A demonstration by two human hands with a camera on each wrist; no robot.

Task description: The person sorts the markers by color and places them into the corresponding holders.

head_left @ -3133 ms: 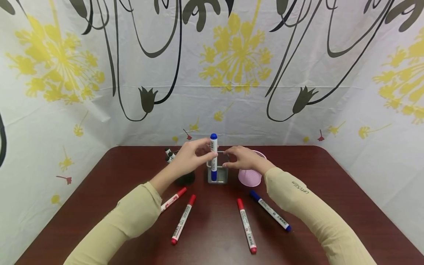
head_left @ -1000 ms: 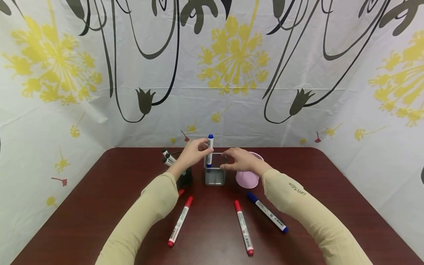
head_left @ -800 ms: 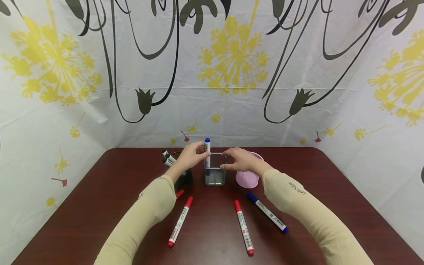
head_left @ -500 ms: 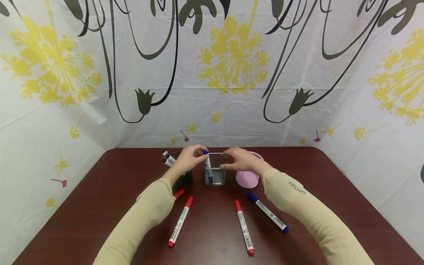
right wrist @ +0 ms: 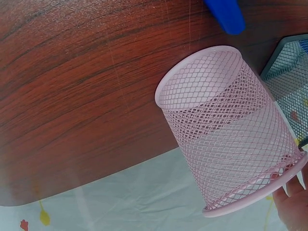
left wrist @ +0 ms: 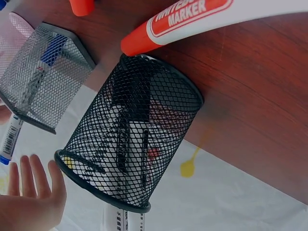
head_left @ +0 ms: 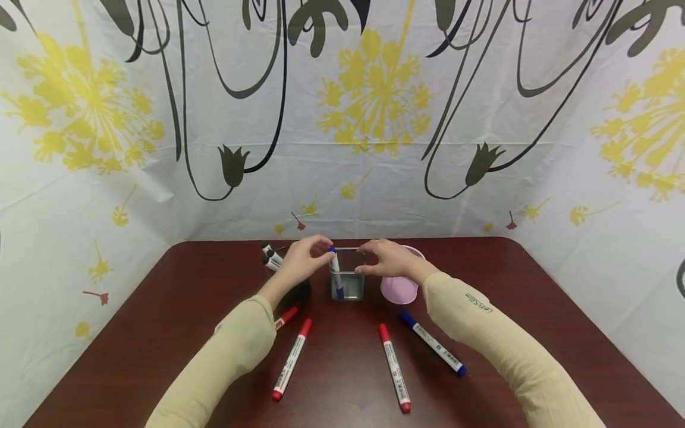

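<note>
A blue-capped marker [head_left: 336, 273] leans inside the grey mesh pen holder [head_left: 353, 288], its top near the left rim. My left hand [head_left: 304, 258] is right at the marker's upper end; in the left wrist view its fingers [left wrist: 41, 180] are straight and apart from the marker's end. My right hand [head_left: 386, 257] holds the grey holder's right side, thumb at the front and fingers toward the back; the right wrist view shows only part of it, behind the pink mesh pen holder [right wrist: 231, 130].
A black mesh pen holder [left wrist: 130, 130] with several black-capped markers stands left. Two red markers [head_left: 291, 359] lie on the left of the table [head_left: 342, 368], one partly under the left arm. Another red marker [head_left: 395, 368] and a blue marker [head_left: 432, 343] lie on the right.
My left hand has brought the blue marker over the grey holder and lowered it in. Its fingers have since loosened from it. The right hand has stayed at the holder's rim.
</note>
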